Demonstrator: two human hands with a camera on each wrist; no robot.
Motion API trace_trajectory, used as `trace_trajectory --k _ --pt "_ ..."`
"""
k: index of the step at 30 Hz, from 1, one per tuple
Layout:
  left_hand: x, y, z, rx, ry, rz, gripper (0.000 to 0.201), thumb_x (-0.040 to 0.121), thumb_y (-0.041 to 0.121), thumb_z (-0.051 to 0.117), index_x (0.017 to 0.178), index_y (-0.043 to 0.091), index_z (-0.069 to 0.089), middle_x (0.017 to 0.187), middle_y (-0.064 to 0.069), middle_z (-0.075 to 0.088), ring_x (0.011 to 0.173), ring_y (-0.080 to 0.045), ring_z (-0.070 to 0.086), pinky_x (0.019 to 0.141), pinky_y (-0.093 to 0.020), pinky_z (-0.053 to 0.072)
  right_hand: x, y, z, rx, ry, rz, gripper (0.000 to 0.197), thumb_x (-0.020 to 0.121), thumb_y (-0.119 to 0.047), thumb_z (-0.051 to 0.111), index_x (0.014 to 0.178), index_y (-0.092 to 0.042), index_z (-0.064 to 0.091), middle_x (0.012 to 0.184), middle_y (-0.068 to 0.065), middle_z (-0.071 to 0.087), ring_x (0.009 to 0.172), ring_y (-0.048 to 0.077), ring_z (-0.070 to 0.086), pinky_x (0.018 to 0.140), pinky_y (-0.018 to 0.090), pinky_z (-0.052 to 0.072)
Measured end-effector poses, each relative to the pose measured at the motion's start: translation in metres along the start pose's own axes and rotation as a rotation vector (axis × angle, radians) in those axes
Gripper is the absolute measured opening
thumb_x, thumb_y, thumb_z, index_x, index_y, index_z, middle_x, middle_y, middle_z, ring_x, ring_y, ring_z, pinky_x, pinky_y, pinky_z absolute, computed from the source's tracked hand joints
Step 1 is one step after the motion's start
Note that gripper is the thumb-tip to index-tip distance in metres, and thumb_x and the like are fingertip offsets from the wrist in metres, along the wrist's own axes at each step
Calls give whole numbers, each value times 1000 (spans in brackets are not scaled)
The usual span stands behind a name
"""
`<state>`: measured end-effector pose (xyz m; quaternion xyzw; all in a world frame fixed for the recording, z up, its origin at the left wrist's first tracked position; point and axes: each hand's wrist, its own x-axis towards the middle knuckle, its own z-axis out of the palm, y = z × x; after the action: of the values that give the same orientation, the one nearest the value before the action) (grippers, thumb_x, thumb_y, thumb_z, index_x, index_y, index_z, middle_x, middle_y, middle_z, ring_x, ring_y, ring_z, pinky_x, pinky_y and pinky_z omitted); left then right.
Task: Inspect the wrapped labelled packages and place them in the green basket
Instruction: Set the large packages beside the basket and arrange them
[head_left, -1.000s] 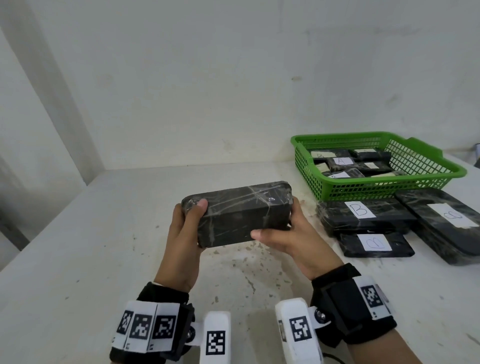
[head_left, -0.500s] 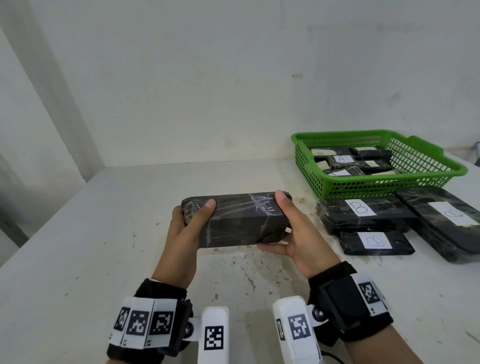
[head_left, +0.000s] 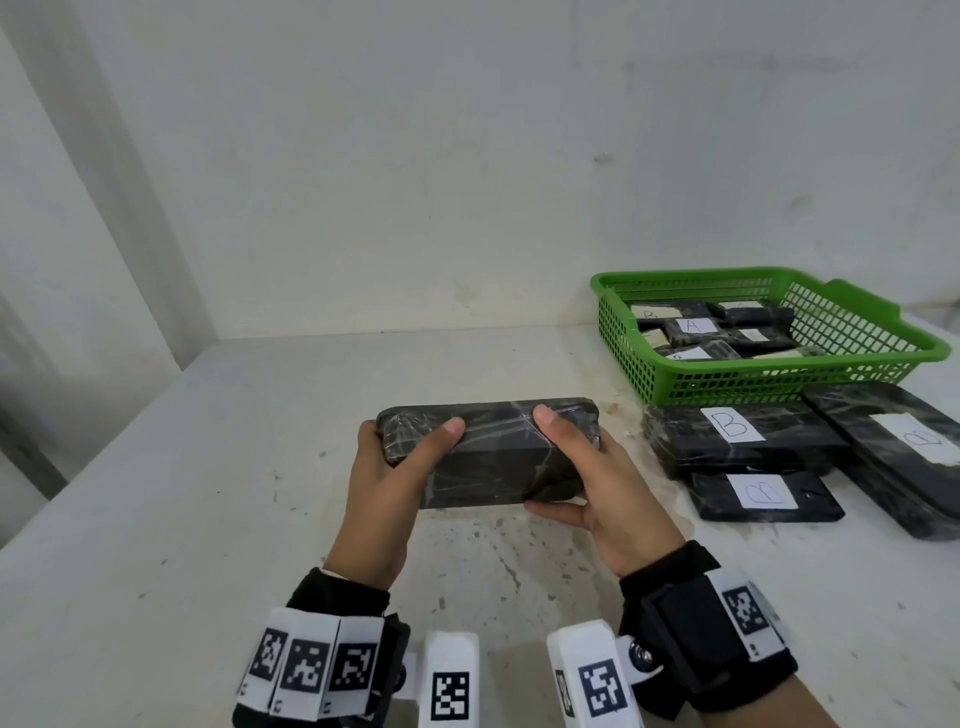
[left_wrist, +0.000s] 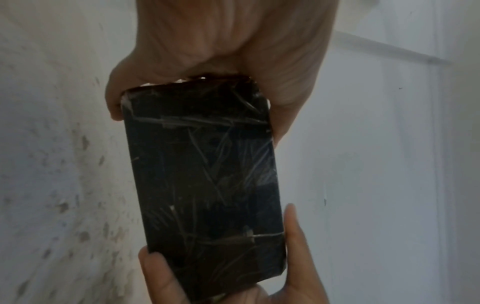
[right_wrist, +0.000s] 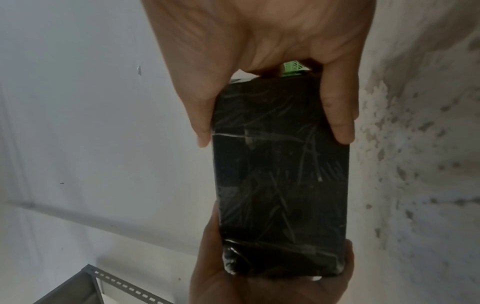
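A black package wrapped in clear film (head_left: 493, 452) is held above the table in front of me, long side across. My left hand (head_left: 400, 457) grips its left end, thumb on top. My right hand (head_left: 576, 467) grips its right end, thumb on top and fingers underneath. No label shows on the faces turned to me. The wrist views show the same package (left_wrist: 207, 185) (right_wrist: 280, 185) clasped at both ends. The green basket (head_left: 769, 382) stands at the right rear and holds several labelled packages.
Three more black wrapped packages with white labels lie on the table in front of the basket: one marked B (head_left: 737, 436), a smaller one (head_left: 763, 496), and one at the right edge (head_left: 904, 457). The white table (head_left: 208, 467) meets the wall behind; a grey metal rack corner (right_wrist: 109, 286) shows below.
Both hands have rotated the package, its top face tilting away from me, and lowered it slightly. My thumbs have shifted onto its upper edge.
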<state>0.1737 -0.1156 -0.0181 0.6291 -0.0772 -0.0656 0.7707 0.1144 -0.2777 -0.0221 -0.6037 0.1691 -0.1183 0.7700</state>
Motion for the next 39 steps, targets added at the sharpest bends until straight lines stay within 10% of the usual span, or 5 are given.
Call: trace_trajectory --k 17,24,29,36,39 --pt "1 -1 -1 51 -40 31 61 62 36 82 112 18 52 112 -6 69 102 -22 69 86 -37 56 -1 4 3 2 31 -38 86 48 -62 76 123 -24 55 113 1 70 100 18 69 89 44 58" --pt "2 -7 -5 119 -62 94 72 52 57 83 109 25 54 126 -11 58 108 -23 66 96 -47 53 3 1 2 112 21 -70 74 57 -40 79 124 -14 59 111 6 73 90 12 73 68 25 57" --pt "1 -2 -9 240 -74 183 64 56 57 76 106 24 52 122 -5 45 99 12 50 75 -1 42 4 3 -4 0 -29 -74 68 53 -57 76 114 -33 56 113 -6 72 104 13 66 92 38 48" --pt "6 -1 -17 190 -62 240 49 58 46 78 100 37 54 127 -24 47 105 -34 59 91 -33 49 9 -1 -9 217 -104 -70 52 71 -55 71 104 -16 59 105 11 61 93 29 66 92 47 56" --pt "8 -2 -19 114 -57 258 42 57 37 75 95 37 57 133 -25 45 103 -26 62 83 -25 48 8 -5 -14 273 -126 -109 34 82 -45 56 103 -18 60 108 7 56 96 24 62 92 48 54"
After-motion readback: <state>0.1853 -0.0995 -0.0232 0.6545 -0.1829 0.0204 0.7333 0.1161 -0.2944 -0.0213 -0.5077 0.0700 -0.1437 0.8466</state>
